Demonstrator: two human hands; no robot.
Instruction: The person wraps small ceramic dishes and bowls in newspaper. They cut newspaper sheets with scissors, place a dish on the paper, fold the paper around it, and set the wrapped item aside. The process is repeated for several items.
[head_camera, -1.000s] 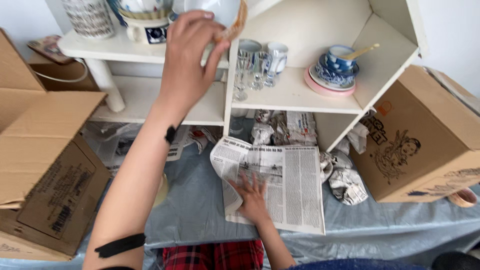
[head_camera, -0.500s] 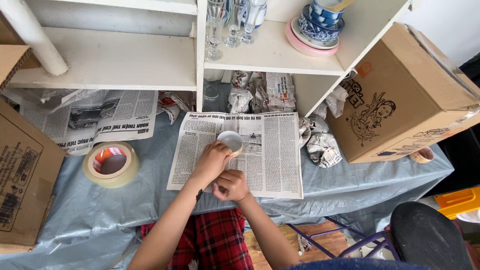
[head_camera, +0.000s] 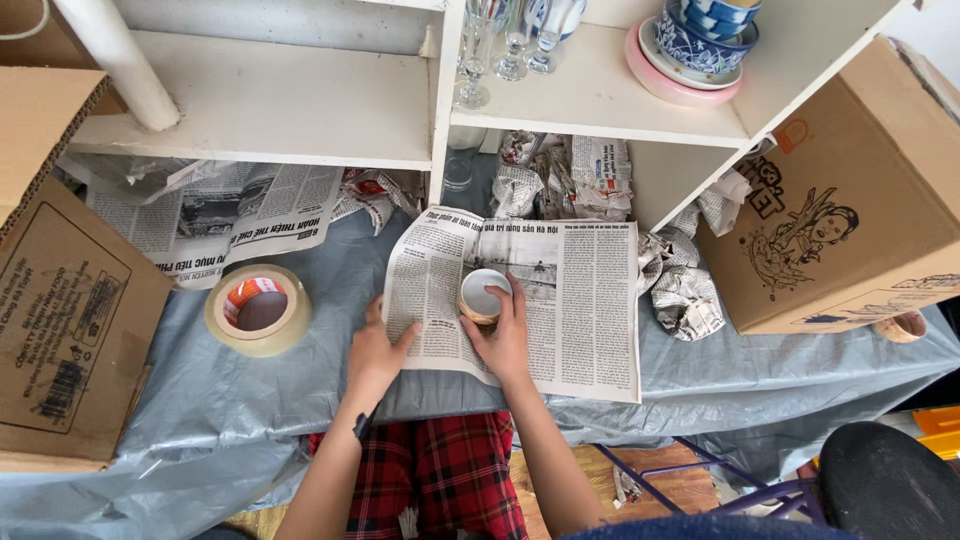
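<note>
- Resting flat at the near edge, the left hand (head_camera: 375, 350) has its fingers spread loose on the lower left corner of the newspaper sheet (head_camera: 560, 300), gripping nothing, just pinning the paper down.
- Right beside it, at about one o'clock, the right hand (head_camera: 503, 335) cups the small white cup (head_camera: 483, 295), fingers wrapped round its near side; the cup lies on the left half of the sheet, mouth turned up toward the camera.
- To do this well, I'd judge: keep that left palm firm so the sheet can't slide on the grey plastic cover (head_camera: 300, 390), and keep the cup well inside the paper's edges.
- Out at nine o'clock from the hands, a roll of packing tape (head_camera: 258, 308) lies flat on the cover, well apart.
- Further on, at twelve o'clock, crumpled newspaper (head_camera: 570, 175) fills the space under the white shelf (head_camera: 600, 100).
- At two o'clock, an open cardboard box (head_camera: 850, 210) leans in; stacked blue-and-white bowls (head_camera: 705, 40) sit on the shelf above.
</note>
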